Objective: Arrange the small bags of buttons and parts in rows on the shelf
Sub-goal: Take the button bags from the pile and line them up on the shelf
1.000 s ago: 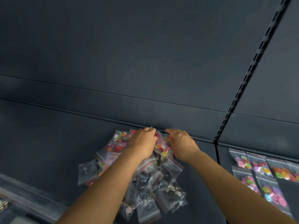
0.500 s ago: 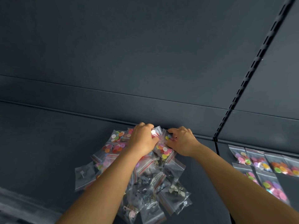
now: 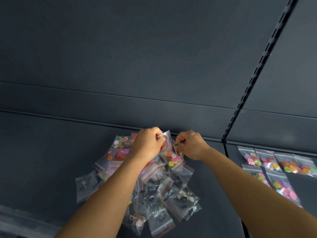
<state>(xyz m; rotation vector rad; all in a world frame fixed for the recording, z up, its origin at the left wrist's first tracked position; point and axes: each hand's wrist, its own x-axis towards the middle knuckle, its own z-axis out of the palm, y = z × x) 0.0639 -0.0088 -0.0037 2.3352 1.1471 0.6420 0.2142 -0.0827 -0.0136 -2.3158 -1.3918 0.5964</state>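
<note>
A heap of small clear zip bags (image 3: 154, 184) lies on the dark shelf (image 3: 42, 152), some holding coloured buttons, others dark metal parts. At the heap's far end, near the back wall, my left hand (image 3: 148, 145) is closed on the top of a bag of red buttons (image 3: 165, 140). Beside it my right hand (image 3: 190, 146) pinches the edge of another button bag (image 3: 172, 156) with yellow, pink and orange buttons. On the neighbouring shelf section to the right, several button bags (image 3: 277, 162) lie side by side in two rows.
A slotted upright (image 3: 257, 69) divides the back wall, and a seam (image 3: 225, 152) splits the shelf below it. A pale strip (image 3: 20, 219) runs along the shelf's near left edge. Bare shelf surface lies left of the heap.
Both hands have gone from resting on the bags to closing on them, lifting their tops slightly at the back of the heap. The view has shifted a little.
</note>
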